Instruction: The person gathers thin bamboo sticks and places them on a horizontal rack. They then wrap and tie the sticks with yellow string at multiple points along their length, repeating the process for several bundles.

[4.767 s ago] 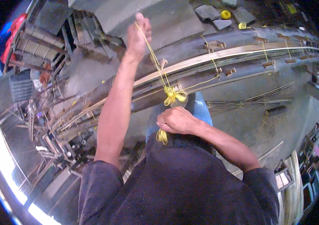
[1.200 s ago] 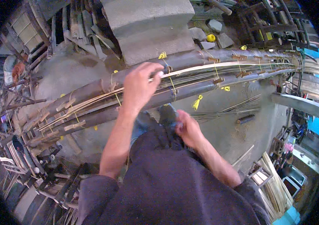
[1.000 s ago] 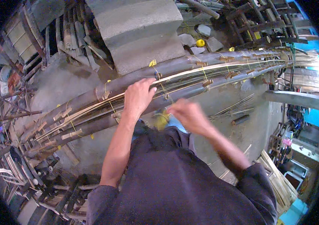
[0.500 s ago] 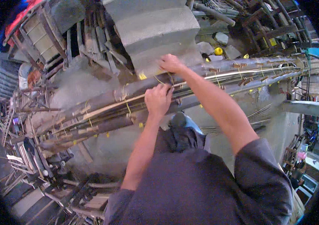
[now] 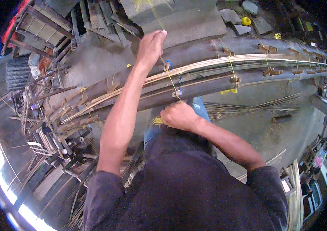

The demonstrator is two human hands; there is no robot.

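Raised over the far pole, my left hand (image 5: 150, 48) is closed on a thin yellow string (image 5: 156, 17) that runs up toward a pale block. On the near side of the near pole, my right hand (image 5: 178, 114) is closed around yellow string, which stretches from it across the poles. Beside its knuckles hangs a small yellow coil (image 5: 157, 121). Long pale strips (image 5: 194, 68), which look like split bamboo, lie between the dark far pole (image 5: 198, 52) and the near pole (image 5: 205, 88). A wooden peg (image 5: 177, 93) with blue on it touches the string.
Several more pegs, such as one pair (image 5: 273, 72), line both poles with yellow ties. A concrete block (image 5: 186, 27) stands beyond, with stones and a yellow roll (image 5: 246, 21) to its right. Thin sticks (image 5: 255, 107) lie on the floor at right; wooden frames (image 5: 44, 30) stand at far left.
My left hand has risen from the strips to beyond the far pole. My right hand has come from the far side back to the near pole, and the yellow string now spans the poles.
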